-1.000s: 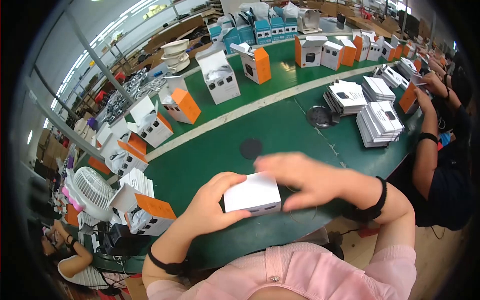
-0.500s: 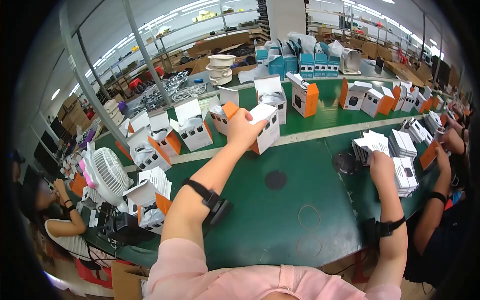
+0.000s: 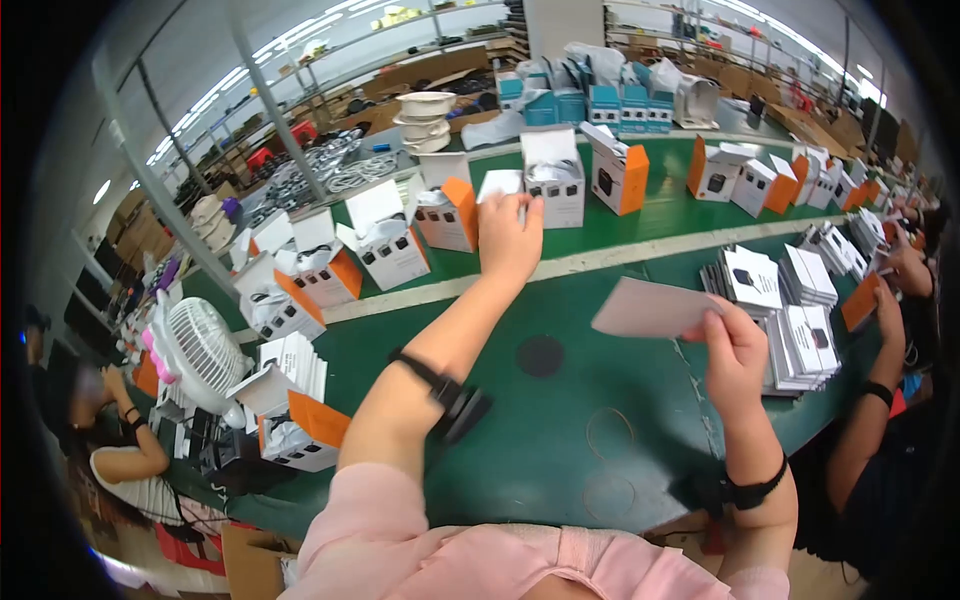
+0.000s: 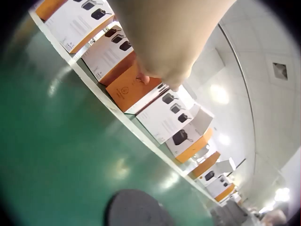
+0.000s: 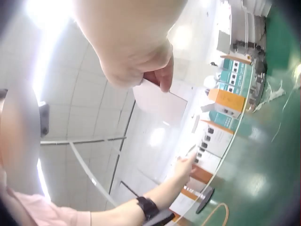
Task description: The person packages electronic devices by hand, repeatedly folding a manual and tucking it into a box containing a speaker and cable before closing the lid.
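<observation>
My left hand (image 3: pixel 510 240) reaches to the row of boxes across the table and grips a white and orange box (image 4: pixel 131 89) from above, the thumb at its orange side. This box stands beside an open white box (image 3: pixel 562 195) with black device pictures on its front; the hand hides most of it in the head view. My right hand (image 3: pixel 738 355) pinches a thin white booklet (image 3: pixel 650 308) by one edge, thumb on top, and holds it above the table. Behind that hand lie stacks of white booklets (image 3: pixel 800 350).
On the green table (image 3: pixel 460 400) lie a black disc (image 3: pixel 540 356) and thin rubber bands (image 3: pixel 608 435). More open boxes (image 3: pixel 385 250) line the far side. A white fan (image 3: pixel 205 350) stands at left. Another person's arm (image 3: pixel 875 340) works at right.
My left hand has carried the box to the row and set it beside the open white box. My right hand has taken a booklet from the stack and drawn it leftward and nearer.
</observation>
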A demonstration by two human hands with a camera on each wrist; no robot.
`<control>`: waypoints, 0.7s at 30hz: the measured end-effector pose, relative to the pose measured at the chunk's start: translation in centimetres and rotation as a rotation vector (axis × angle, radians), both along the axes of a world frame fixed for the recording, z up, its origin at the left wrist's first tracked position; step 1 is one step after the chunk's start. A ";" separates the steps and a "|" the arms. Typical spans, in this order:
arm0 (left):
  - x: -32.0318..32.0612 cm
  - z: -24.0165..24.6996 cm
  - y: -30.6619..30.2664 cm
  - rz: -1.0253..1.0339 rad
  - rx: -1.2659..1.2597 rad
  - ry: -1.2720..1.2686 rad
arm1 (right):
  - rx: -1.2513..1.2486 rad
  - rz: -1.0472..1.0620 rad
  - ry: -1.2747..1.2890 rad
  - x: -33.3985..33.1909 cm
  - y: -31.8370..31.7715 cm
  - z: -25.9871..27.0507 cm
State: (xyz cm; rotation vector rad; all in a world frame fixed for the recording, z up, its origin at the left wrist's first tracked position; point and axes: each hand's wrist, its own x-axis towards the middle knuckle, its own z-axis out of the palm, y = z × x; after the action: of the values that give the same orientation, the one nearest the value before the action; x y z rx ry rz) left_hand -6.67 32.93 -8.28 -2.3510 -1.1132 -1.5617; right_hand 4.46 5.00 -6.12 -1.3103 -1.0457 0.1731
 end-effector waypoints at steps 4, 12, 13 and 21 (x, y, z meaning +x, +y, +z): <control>-3.8 4.8 -7.1 -1.255 -1.856 -0.208 | 0.167 -0.142 -0.833 -1.0 2.1 1.8; -4.7 3.4 -6.5 -1.239 -1.551 -0.359 | -0.022 0.272 -0.853 -1.3 3.3 1.1; -4.8 3.4 -6.5 -1.340 -1.661 -0.413 | -0.032 0.162 -0.828 -1.2 3.8 0.8; -6.6 3.5 -8.4 -1.364 -1.613 -0.348 | -0.161 0.049 -0.910 -2.2 5.1 2.3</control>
State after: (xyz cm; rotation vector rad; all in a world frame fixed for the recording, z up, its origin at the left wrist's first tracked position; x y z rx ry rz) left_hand -13.30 24.55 -4.80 -4.8455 -0.8154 -1.3033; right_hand 2.24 10.07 -3.80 -1.5418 -1.8541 -0.3483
